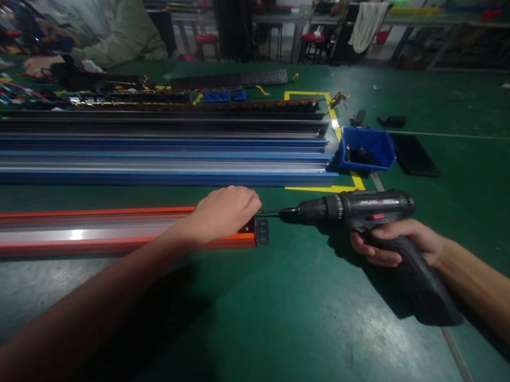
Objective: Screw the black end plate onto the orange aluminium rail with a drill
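A long orange and silver profile (75,234) lies across the green table, with a black end cap (262,231) at its right end. My left hand (226,212) is closed over the profile near that end, its fingers wrapped on the far side. In my right hand (392,242) is a black cordless drill (371,207), gripped by its handle. The drill points left, and its bit (271,214) reaches to the end cap beside my left fingertips. Whether the bit touches a screw cannot be made out.
Blue and black profiles (180,158) lie beyond the orange one. A blue bin (369,149) with dark parts stands at their right end, beside a flat black object (415,154). A person's sleeve (123,33) is across the table; others sit farther back.
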Tool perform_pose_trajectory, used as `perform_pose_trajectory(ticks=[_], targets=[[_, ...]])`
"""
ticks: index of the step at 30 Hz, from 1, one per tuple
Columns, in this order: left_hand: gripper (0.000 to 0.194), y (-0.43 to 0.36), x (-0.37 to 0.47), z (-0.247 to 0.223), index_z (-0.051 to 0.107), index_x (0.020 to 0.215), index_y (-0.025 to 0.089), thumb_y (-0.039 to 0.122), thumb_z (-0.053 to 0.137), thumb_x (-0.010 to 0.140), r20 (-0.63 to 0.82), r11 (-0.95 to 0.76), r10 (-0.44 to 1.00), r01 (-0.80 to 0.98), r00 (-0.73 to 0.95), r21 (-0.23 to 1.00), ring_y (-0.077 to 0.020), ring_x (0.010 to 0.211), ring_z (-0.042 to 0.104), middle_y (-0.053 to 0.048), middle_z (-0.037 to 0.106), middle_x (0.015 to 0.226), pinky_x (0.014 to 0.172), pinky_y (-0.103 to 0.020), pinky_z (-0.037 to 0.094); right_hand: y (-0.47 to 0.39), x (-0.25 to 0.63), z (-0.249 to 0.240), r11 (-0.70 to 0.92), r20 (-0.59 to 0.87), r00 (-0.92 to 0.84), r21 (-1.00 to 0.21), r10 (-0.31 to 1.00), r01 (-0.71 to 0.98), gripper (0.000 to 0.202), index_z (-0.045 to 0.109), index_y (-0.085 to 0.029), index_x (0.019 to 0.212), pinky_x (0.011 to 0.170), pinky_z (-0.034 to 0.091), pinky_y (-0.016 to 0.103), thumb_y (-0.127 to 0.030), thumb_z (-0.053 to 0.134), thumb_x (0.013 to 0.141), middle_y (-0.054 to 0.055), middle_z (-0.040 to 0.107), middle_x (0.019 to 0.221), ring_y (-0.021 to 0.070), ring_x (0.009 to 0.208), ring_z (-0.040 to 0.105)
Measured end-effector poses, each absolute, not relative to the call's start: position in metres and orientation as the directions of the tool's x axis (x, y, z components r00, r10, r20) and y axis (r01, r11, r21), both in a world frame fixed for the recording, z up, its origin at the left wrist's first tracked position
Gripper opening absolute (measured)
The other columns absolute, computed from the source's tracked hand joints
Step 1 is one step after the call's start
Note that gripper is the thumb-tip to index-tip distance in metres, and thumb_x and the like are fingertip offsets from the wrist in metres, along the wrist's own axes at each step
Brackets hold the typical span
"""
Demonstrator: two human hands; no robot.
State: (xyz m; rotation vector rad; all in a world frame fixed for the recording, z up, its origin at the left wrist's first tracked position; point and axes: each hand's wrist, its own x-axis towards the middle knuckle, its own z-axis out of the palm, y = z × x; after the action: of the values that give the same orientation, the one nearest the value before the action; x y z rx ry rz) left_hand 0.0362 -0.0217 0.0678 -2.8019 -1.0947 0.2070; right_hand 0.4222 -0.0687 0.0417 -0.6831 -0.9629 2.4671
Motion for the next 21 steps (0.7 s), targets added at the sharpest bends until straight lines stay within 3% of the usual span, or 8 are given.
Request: perform_pose_trajectory(ticks=[21], targets=[[0.035, -0.0213, 0.0357, 0.0666, 0.068, 0.111, 0.012, 0.023, 0.035, 0.104, -0.061, -0.731, 0.675, 0.656, 0.735, -0.185, -0.0262, 0.094, 0.068, -0.015, 0.072, 0.107, 0.074, -0.035, 0.048, -0.069, 0.4209, 0.0443, -0.677, -0.325, -0.779, -0.716, 0.536, -0.167, 0.024, 0.076, -0.003, 0.102, 0.052, 0.051, 0.015, -0.026, 0.073, 0.092, 0.007, 0.065, 0.084, 0.0034, 0.049, 0.049]])
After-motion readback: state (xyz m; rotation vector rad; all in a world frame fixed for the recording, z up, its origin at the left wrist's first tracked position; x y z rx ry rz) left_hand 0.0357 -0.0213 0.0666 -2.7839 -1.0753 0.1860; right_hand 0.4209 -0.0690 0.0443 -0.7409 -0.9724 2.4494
